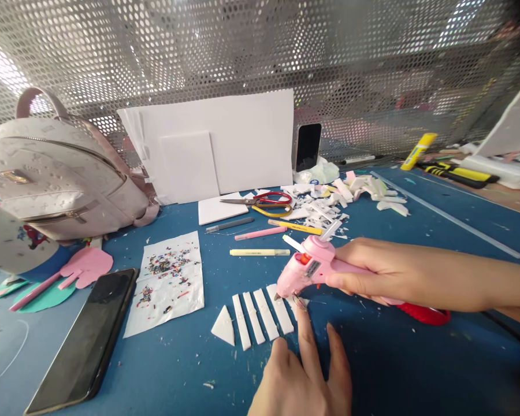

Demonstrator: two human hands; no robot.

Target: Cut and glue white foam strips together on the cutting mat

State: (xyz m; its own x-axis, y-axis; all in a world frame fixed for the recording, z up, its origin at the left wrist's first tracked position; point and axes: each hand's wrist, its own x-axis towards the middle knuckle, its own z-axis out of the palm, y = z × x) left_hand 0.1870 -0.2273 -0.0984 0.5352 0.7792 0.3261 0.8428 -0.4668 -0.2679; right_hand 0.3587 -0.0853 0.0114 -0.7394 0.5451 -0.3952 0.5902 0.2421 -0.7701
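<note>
My right hand [385, 274] is wrapped round the handle of a pink hot glue gun [314, 260]. Its nozzle points down at the upper end of a white foam strip [281, 309]. My left hand [305, 370] holds nothing, fingers apart, its index fingertip pressing on the rightmost white piece [295, 305] just under the nozzle. That piece is partly hidden by the finger and the gun. Several similar strips lie side by side to the left, with small beads of glue on some. A white triangle [224, 326] ends the row.
Left of the strips lie a paper [182, 300] with tiny coloured bits and a black phone [86, 341]. Markers [260, 252], scissors [268, 203] and foam scraps [325, 202] are behind. A backpack [65, 173] stands far left; a cutter [459, 172] lies far right.
</note>
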